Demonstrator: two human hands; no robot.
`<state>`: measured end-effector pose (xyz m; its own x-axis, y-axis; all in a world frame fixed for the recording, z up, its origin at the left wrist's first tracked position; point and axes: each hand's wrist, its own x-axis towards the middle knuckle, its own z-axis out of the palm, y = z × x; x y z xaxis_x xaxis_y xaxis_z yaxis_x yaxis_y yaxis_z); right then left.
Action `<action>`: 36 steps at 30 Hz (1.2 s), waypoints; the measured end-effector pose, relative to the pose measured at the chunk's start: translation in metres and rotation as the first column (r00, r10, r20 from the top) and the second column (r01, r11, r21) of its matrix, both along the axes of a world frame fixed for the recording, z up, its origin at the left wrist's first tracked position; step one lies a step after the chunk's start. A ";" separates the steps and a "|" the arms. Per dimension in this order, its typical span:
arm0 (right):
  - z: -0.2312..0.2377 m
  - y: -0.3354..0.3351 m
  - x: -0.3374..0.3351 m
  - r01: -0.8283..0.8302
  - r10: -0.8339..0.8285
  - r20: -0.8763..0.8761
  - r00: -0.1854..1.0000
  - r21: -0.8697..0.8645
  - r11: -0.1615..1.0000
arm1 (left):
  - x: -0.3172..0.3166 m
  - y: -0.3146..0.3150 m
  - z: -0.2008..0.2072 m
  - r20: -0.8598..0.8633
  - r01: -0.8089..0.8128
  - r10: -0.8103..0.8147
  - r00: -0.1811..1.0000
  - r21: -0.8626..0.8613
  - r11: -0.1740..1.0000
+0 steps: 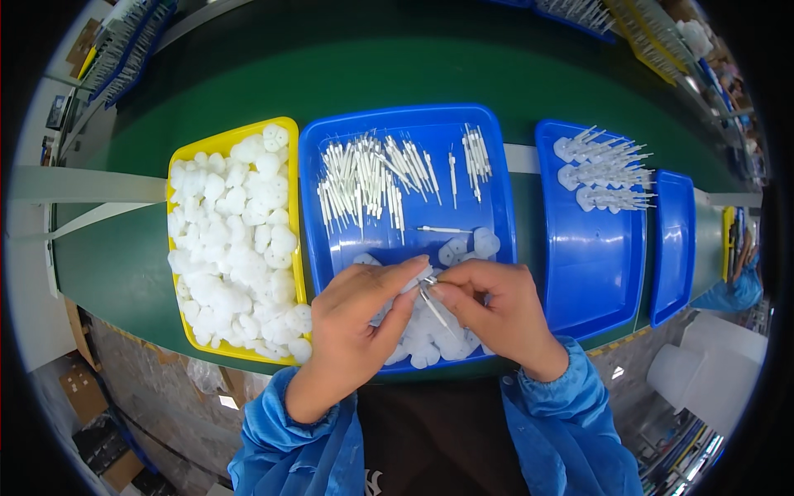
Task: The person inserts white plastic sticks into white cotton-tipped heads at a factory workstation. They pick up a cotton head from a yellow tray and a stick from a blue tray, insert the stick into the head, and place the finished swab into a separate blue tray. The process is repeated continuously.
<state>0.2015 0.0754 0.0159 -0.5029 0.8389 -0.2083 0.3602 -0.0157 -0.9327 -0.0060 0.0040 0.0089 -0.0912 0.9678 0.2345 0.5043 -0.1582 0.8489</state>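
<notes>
Green bench (331,70), open room on far side. Rectangular blue plastic tray (495,213), ctr, rim raised. Over its near half, L hand (351,316) & R hand (500,310) angle inward, grasping white rounded piece (416,279) & slim white rod (437,311) btwn them, rod pointing near-R.

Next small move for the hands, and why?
Probably press the thin rod home in the white piece: the left hand pinches the piece, the right hand has the rod's end close to it, and a blue tray rightward holds rod-bearing white pieces. Fingers hide whether they're joined.
</notes>
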 end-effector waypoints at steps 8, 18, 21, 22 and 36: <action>-0.001 -0.010 -0.009 -0.153 -0.048 0.236 0.971 0.759 0.633 | 0.000 -0.009 0.009 -0.214 -0.003 0.007 0.977 0.018 1.000; -0.004 -0.004 -0.004 -0.153 0.081 0.142 0.987 0.624 0.767 | 0.003 -0.018 0.010 -0.085 -0.022 0.015 0.996 -0.078 0.997; -0.008 -0.006 -0.002 -0.136 0.077 0.122 0.990 0.607 0.783 | 0.005 -0.018 0.008 -0.044 -0.020 0.014 0.999 -0.118 0.993; -0.007 -0.005 -0.002 -0.140 0.080 0.125 0.989 0.604 0.785 | 0.004 -0.020 0.008 -0.036 -0.016 0.011 0.999 -0.133 0.991; 0.001 -0.004 0.017 -0.031 0.093 -0.187 0.978 0.309 0.951 | 0.003 -0.020 0.015 0.142 -0.005 0.019 0.990 -0.103 0.995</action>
<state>0.2183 0.0712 0.0166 -0.5610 0.8124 0.1592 0.1599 0.2950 -0.9420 -0.0034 -0.0165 0.0240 -0.1285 0.9847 0.1180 0.3783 -0.0613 0.9236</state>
